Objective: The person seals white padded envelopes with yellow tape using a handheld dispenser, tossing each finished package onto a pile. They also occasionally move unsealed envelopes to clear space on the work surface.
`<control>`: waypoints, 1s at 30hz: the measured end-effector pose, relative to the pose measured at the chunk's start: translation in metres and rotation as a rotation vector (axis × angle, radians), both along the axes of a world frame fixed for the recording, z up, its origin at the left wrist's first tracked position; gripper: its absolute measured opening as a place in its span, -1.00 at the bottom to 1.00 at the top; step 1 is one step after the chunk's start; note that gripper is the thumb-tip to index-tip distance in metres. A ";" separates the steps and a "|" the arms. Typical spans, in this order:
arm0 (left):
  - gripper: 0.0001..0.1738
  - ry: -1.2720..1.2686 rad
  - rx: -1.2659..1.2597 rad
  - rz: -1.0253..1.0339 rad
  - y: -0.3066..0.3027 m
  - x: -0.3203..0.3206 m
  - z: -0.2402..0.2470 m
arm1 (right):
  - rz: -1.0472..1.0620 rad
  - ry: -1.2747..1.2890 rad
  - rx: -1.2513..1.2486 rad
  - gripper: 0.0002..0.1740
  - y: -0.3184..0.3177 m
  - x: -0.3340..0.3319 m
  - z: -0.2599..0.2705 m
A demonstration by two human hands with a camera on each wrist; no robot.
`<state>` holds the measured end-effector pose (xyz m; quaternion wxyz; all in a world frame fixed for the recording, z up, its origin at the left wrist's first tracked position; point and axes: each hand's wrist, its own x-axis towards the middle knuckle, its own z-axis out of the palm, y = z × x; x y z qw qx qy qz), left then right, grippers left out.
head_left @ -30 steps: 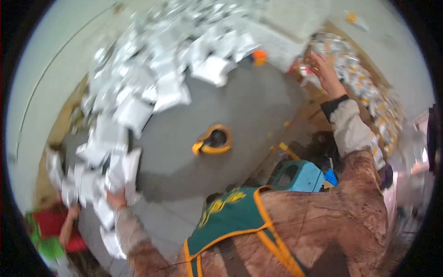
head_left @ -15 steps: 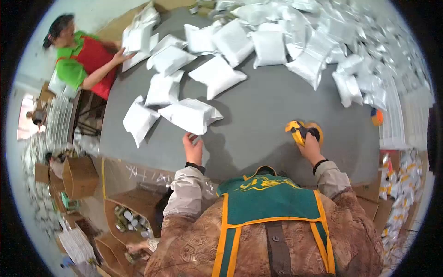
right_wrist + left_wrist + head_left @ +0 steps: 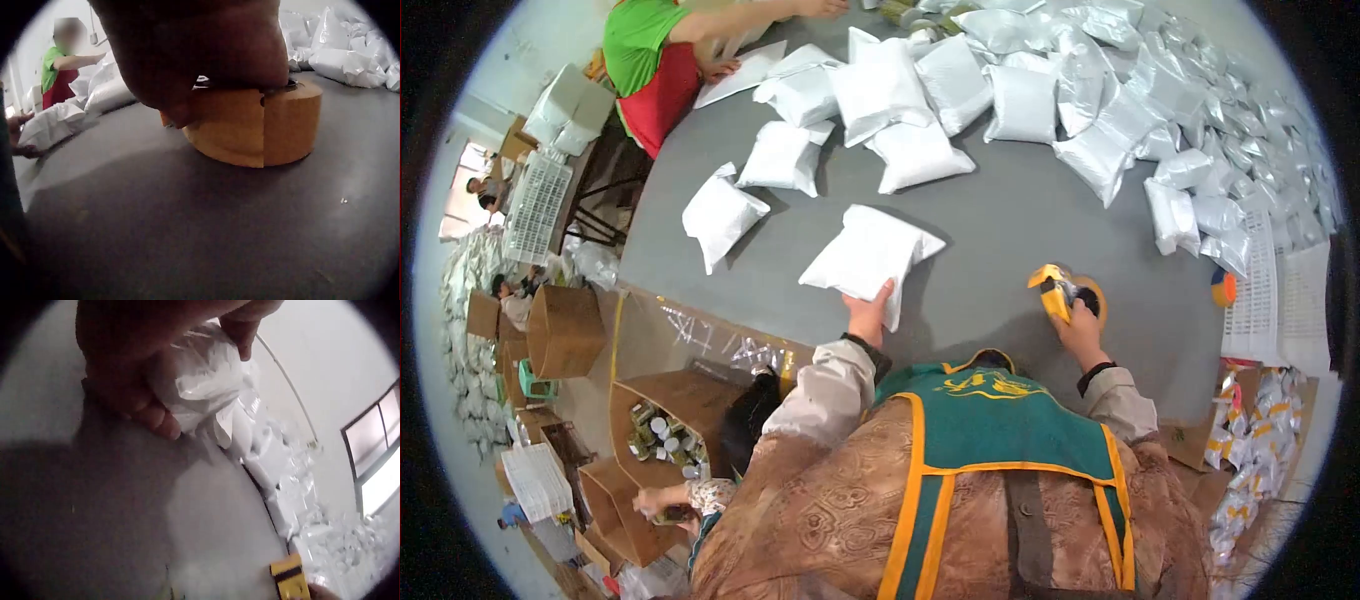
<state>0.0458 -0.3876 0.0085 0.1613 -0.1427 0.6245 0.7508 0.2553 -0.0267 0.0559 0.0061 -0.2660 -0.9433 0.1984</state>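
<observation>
My left hand (image 3: 868,312) grips the near edge of a plump white mailing bag (image 3: 870,245) on the grey table. In the left wrist view, thumb and fingers of that hand (image 3: 144,356) curl round the crinkled white bag (image 3: 209,375). My right hand (image 3: 1082,332) holds a yellow tape dispenser (image 3: 1052,290), to the right of the bag. In the right wrist view, the dispenser's tan tape roll (image 3: 250,128) sits low over the tabletop, partly hidden under the hand (image 3: 200,50).
Several other white bags (image 3: 785,155) lie across the grey table (image 3: 990,235), heaped at the back right (image 3: 1200,110). A person in a red apron (image 3: 660,105) reaches over the far left edge. An orange roll (image 3: 1223,288) lies at the right edge. Cardboard boxes (image 3: 570,330) stand on the floor at left.
The head view has swung round from the heap. My right hand came back from the right side and took hold of the tape dispenser; my left hand grasped a bag and moved it rightward.
</observation>
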 end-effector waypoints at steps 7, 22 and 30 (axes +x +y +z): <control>-0.46 -0.339 -0.209 -0.981 -0.006 0.050 0.080 | 0.054 0.143 -0.709 -0.47 -0.057 -0.001 0.068; -0.76 -0.196 0.428 -0.639 0.025 0.025 0.147 | 0.304 0.059 -1.013 -0.62 -0.110 -0.053 0.118; -0.80 0.006 0.103 -0.463 0.015 0.012 0.112 | 0.426 0.074 -0.803 -0.61 -0.118 -0.069 0.114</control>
